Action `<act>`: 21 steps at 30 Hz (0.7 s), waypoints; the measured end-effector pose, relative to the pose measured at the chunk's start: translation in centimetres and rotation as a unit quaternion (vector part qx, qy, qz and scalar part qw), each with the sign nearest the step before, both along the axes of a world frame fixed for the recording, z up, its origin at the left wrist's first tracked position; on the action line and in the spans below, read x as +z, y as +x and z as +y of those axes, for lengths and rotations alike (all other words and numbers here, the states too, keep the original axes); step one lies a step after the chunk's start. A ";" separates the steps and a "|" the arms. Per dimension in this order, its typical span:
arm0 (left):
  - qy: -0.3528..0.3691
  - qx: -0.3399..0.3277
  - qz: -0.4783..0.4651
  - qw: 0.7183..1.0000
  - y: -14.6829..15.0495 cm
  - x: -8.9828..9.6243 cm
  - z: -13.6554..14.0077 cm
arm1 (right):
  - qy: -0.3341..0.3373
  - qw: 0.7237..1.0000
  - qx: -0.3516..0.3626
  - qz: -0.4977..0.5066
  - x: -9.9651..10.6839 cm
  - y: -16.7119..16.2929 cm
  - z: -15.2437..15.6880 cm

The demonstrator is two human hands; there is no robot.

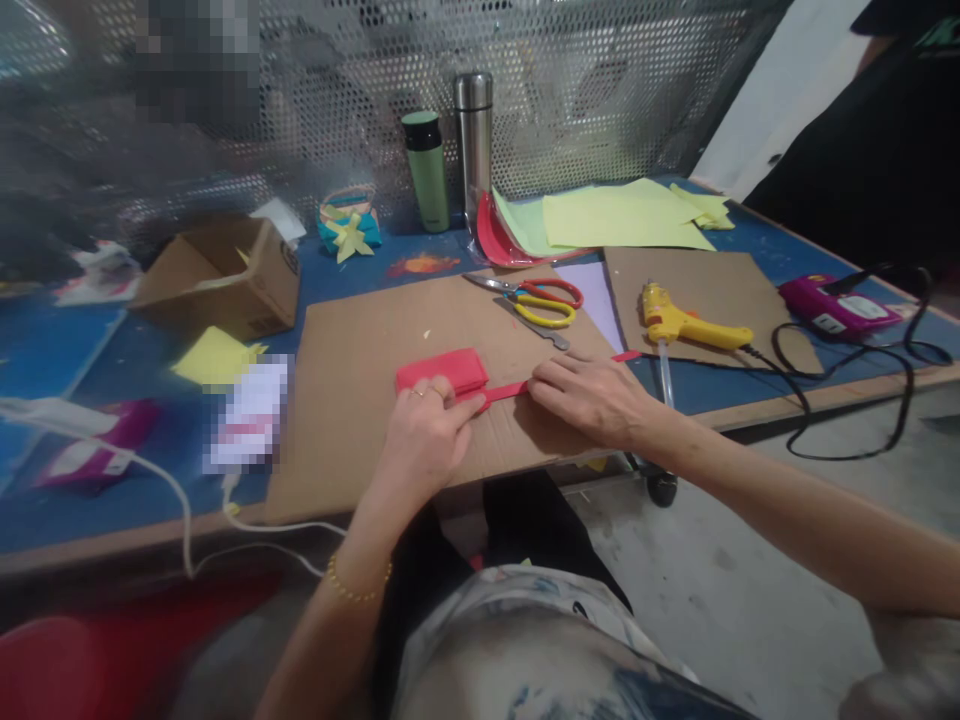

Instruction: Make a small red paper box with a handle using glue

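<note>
A folded red felt piece (442, 370) lies on a flat cardboard sheet (345, 350). My left hand (431, 430) bears on its front edge, fingers bent and pressed together. From there a narrow red felt strip (508, 391) runs right along the cardboard, passes under my right hand (581, 395), and its tip shows beyond that hand. The fingers of my right hand are closed on the strip. Beyond my hands lie scissors (547, 310) with red and yellow handles, partly over a grey metal blade (553, 338).
A yellow glue gun (686, 325) with a black cable rests on smaller cardboard at right. Behind stand a green tumbler (427, 175), a steel flask (474, 135) and felt sheets (615, 218). An open cardboard box (225, 275) and white cables (169, 480) are at left.
</note>
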State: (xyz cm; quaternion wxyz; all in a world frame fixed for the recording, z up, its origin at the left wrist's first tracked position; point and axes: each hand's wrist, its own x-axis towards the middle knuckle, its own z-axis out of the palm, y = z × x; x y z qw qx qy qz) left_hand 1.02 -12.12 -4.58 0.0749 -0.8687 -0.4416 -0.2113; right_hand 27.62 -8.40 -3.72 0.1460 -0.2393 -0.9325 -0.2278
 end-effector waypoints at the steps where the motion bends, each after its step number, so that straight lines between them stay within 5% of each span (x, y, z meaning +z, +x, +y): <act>1: 0.014 0.003 0.002 1.000 0.0 0.0 0.0 | -0.001 1.000 0.000 -0.003 0.1 0.0 0.0; 15: 0.121 0.014 0.114 0.986 1.8 2.2 0.7 | 0.009 0.999 -0.009 0.043 1.1 -0.7 0.1; 21: 0.059 0.033 -0.032 0.997 1.8 5.4 1.6 | 0.057 0.988 -0.012 0.141 5.4 -0.5 -0.7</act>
